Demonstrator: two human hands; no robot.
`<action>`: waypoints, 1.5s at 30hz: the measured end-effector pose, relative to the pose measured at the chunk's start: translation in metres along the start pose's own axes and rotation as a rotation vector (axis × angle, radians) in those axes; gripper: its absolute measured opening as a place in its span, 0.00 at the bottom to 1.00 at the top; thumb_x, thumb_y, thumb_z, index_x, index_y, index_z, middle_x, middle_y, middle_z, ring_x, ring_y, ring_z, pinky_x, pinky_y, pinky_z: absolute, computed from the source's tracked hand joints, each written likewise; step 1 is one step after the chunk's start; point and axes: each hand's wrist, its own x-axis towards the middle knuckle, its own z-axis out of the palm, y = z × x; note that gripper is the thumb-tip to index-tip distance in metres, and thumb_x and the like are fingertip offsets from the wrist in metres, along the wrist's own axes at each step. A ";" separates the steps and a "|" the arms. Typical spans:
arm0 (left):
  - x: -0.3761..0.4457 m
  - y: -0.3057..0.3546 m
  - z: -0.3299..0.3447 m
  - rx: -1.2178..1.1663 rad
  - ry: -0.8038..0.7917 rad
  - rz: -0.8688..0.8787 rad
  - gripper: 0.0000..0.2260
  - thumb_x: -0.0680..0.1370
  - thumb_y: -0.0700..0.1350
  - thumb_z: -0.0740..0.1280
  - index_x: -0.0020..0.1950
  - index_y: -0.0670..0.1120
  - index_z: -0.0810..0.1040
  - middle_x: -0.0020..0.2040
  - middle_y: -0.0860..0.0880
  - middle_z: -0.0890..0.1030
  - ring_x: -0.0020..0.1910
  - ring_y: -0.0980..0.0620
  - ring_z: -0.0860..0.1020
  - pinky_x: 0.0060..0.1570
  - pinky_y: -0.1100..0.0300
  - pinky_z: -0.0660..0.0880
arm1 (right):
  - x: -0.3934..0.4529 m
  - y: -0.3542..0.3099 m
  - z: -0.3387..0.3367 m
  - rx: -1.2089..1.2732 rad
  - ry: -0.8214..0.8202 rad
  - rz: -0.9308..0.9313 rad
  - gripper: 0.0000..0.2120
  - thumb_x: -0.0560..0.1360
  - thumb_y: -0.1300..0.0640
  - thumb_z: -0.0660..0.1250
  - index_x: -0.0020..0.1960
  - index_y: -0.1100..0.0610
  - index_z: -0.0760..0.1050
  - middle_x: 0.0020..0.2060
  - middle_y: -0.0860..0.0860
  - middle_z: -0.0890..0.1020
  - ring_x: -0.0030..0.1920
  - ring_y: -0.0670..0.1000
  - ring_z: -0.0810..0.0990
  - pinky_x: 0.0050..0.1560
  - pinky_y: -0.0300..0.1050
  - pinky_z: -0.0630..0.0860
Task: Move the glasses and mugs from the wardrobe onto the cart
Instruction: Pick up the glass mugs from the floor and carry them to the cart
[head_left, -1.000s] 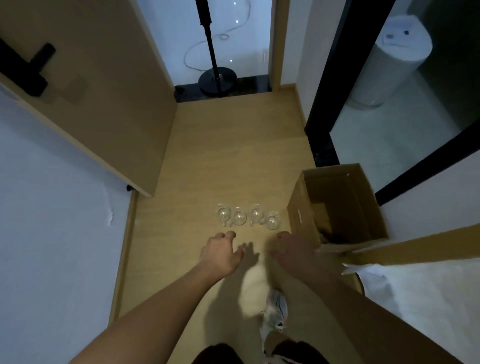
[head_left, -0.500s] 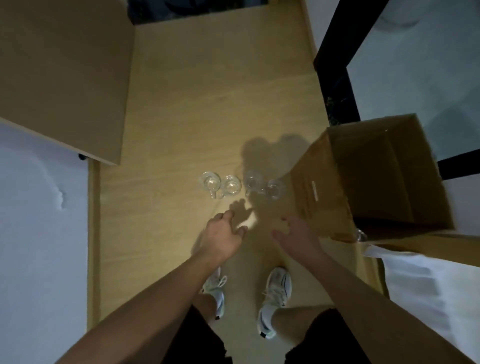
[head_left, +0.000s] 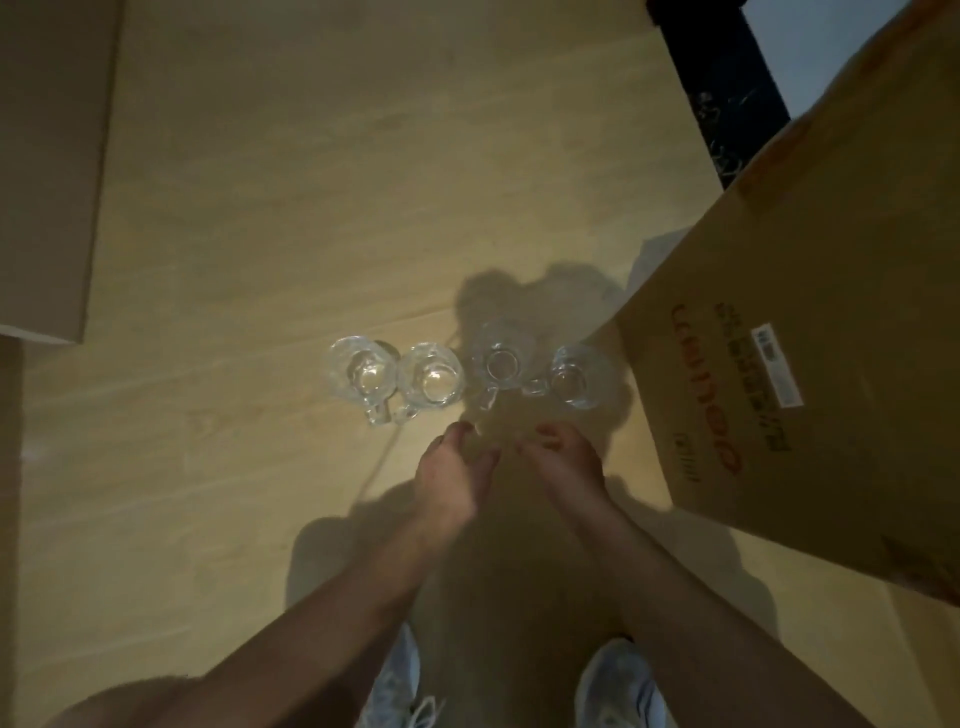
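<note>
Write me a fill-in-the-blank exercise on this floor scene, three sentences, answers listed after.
1. The clear glass mugs standing in a row on the wooden floor number ____.
2. To the right of the row stands a large ____ box.
3. The left hand and the right hand are near the mugs, and both hold ____.

Answers: four; cardboard; nothing

Four clear glass mugs (head_left: 462, 376) stand in a row on the wooden floor (head_left: 260, 234), beside a cardboard box (head_left: 810, 332). The left hand (head_left: 449, 475) and right hand (head_left: 563, 465) hover just short of them, fingers loosely curled.
</note>
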 end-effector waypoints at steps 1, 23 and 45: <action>0.015 -0.005 0.013 -0.041 0.019 -0.035 0.22 0.79 0.54 0.69 0.71 0.48 0.73 0.66 0.45 0.80 0.64 0.44 0.78 0.62 0.56 0.72 | 0.018 0.007 0.007 0.096 0.021 0.028 0.20 0.75 0.49 0.72 0.65 0.51 0.76 0.59 0.52 0.82 0.57 0.56 0.81 0.62 0.55 0.78; 0.078 -0.001 0.082 -0.899 -0.195 -0.068 0.06 0.82 0.47 0.68 0.48 0.47 0.74 0.43 0.46 0.81 0.41 0.52 0.81 0.40 0.58 0.78 | 0.083 0.020 0.022 1.173 -0.048 0.234 0.08 0.79 0.54 0.70 0.52 0.60 0.79 0.49 0.59 0.81 0.53 0.58 0.79 0.60 0.53 0.75; -0.186 0.152 -0.150 -0.812 -0.257 -0.530 0.18 0.83 0.60 0.61 0.51 0.45 0.72 0.47 0.43 0.74 0.44 0.47 0.74 0.44 0.51 0.76 | -0.240 -0.124 -0.146 0.798 0.077 0.377 0.09 0.78 0.53 0.70 0.52 0.58 0.75 0.42 0.53 0.73 0.39 0.49 0.74 0.41 0.45 0.75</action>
